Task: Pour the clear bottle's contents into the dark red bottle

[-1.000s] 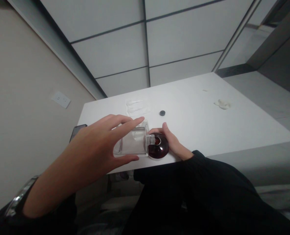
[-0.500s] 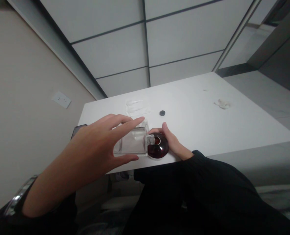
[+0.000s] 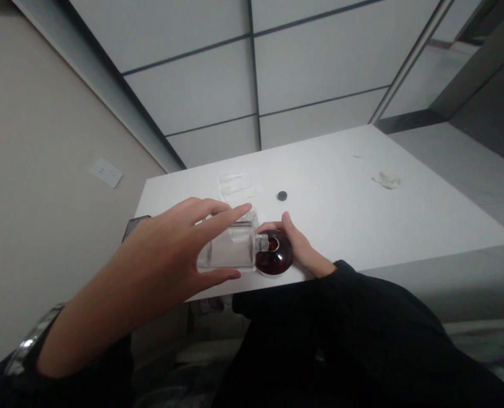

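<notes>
My left hand (image 3: 171, 249) is wrapped round a clear square glass bottle (image 3: 234, 246), which lies tilted on its side with its threaded neck pointing right. The neck rests at the opening of a round dark red bottle (image 3: 274, 260). Clear liquid shows inside the glass bottle. Around the far and right side of the red bottle curls my right hand (image 3: 298, 243), thumb up, holding it near the table's front edge. A small dark cap (image 3: 282, 196) lies on the table beyond the red bottle.
On the white table (image 3: 332, 198) are a clear plastic tray (image 3: 237, 186) behind the glass bottle and a crumpled whitish piece (image 3: 388, 179) at the right. A dark device (image 3: 133, 226) shows at the left edge, partly behind my left hand. White panels stand behind the table.
</notes>
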Motion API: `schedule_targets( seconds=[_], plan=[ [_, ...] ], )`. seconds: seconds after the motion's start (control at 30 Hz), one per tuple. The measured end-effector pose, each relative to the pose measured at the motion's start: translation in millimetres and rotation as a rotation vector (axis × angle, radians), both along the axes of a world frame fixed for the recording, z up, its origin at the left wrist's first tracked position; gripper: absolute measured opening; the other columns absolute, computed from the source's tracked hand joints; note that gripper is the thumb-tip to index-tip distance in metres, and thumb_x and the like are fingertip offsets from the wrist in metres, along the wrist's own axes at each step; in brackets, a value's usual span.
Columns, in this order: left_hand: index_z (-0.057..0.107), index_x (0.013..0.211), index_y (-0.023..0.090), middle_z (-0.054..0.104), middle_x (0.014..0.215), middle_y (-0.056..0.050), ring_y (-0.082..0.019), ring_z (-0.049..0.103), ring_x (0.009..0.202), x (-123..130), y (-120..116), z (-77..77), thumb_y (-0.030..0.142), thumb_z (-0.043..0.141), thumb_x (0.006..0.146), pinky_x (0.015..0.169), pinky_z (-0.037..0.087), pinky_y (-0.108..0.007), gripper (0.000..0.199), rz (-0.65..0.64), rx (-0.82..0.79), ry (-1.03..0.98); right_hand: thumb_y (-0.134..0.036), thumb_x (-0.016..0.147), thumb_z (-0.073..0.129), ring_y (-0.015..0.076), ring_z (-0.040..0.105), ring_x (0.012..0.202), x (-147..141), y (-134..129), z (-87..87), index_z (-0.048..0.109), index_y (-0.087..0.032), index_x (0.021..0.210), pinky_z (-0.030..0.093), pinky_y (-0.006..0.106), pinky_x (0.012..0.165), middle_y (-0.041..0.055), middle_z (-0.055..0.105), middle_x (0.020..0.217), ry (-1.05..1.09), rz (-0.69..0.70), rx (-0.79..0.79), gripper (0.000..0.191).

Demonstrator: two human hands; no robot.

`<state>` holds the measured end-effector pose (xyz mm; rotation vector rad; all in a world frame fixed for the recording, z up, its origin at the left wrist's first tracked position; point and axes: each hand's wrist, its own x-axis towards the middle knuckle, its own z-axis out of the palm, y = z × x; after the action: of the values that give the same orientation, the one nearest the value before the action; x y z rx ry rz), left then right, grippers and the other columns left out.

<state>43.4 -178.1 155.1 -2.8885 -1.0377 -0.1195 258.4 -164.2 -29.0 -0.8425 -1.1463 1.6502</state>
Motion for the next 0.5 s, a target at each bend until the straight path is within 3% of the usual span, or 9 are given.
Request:
schedule_targets(
  seconds=[0.5],
  plan=[
    [0.055, 0.142, 0.032, 0.072, 0.134, -0.006, -0.029, 0.07, 0.116, 1.9, -0.1, -0.5, 0.057, 0.066, 0.095, 0.09, 0.058, -0.04, 0.055, 0.046, -0.018, -0.024, -0.098, 0.083, 0.04, 0.0182, 0.069, 0.072, -1.1, 1.0, -0.8, 0.08, -0.02, 0.087, 0.053, 0.031, 0.077, 0.0047, 0.077, 0.078, 0.016, -0.001, 0.017, 0.088]
  ],
)
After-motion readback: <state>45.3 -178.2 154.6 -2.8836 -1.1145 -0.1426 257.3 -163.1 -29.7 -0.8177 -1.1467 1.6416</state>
